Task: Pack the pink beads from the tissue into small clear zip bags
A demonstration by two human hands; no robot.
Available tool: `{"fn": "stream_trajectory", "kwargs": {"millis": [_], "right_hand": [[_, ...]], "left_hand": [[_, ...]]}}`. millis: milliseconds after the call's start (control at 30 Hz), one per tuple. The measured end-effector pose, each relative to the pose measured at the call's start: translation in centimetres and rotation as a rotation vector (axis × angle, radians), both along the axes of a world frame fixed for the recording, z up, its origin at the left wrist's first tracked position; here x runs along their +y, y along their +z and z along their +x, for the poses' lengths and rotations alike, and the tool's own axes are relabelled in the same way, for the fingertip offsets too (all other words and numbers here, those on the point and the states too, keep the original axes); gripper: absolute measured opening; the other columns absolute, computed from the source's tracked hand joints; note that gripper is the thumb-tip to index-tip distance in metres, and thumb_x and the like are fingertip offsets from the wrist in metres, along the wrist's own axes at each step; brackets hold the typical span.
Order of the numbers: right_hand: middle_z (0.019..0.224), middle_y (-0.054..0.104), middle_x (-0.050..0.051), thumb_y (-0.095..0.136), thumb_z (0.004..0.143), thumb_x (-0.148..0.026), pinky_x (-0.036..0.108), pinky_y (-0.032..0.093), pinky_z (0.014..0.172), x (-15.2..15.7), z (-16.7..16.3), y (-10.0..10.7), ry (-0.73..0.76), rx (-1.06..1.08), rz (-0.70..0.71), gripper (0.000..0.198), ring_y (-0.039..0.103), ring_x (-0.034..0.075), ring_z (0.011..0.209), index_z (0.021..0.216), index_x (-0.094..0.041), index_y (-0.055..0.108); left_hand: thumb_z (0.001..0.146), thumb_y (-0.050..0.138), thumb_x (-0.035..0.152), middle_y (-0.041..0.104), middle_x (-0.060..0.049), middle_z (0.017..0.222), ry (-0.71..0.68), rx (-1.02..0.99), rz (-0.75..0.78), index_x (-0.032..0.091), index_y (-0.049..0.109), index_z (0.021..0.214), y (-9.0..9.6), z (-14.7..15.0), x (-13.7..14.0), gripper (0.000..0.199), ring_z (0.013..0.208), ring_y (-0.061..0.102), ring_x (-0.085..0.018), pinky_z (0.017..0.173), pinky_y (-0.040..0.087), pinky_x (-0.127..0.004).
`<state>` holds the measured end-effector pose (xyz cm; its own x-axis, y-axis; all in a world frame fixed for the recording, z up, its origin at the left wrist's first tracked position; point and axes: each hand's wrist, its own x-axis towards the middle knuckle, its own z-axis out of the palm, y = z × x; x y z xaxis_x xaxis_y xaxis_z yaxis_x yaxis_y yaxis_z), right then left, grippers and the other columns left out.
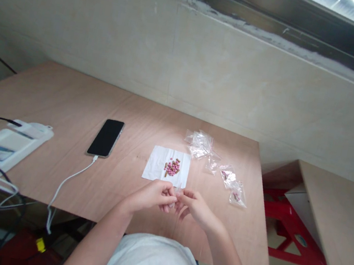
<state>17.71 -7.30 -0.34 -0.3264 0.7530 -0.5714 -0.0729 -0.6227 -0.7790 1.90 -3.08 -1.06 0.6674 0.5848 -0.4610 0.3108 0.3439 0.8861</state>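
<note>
Head view. The left hand and right hand are together at the near edge of the paper, over the desk. The fingers of both are drawn narrow, pinching what appears to be a small bag; its outline is faint and its contents, if any, cannot be told.

Handling, in this inspector's judgement: grip one side of the bag per hand, part its mouth by rolling it lightly between thumb and forefinger, and avoid brushing the paper, since a knock could scatter the pills.

Count. Paper: one, bearing pink pills heaped too closely to number; several brown capsules lie among them, figure not established. Filled bags: two, right of the paper. Bag pile: one, overlapping, number not determinable. Phone: one. White cable in it: one. Power strip: one, far left.
</note>
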Motion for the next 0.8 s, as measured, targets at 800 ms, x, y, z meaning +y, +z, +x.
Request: {"fn": "stream_trajectory", "kwargs": {"millis": [800], "right_hand": [[0.037, 0.036, -0.006, 0.044, 0.06, -0.017, 0.018, 0.021, 0.039, 0.9, -3.0, -0.8, -0.105, -0.607, 0.346, 0.017, 0.033, 0.006, 0.038, 0.045, -0.019, 0.035]], "left_hand": [[0.067, 0.047, 0.018, 0.05, 0.003, 0.07, 0.056, 0.228, 0.32, 0.018, 0.046, 0.088, -0.7, -0.5, 0.8, 0.022, 0.051, 0.044, -0.008, 0.037, 0.035, -0.015]]}}
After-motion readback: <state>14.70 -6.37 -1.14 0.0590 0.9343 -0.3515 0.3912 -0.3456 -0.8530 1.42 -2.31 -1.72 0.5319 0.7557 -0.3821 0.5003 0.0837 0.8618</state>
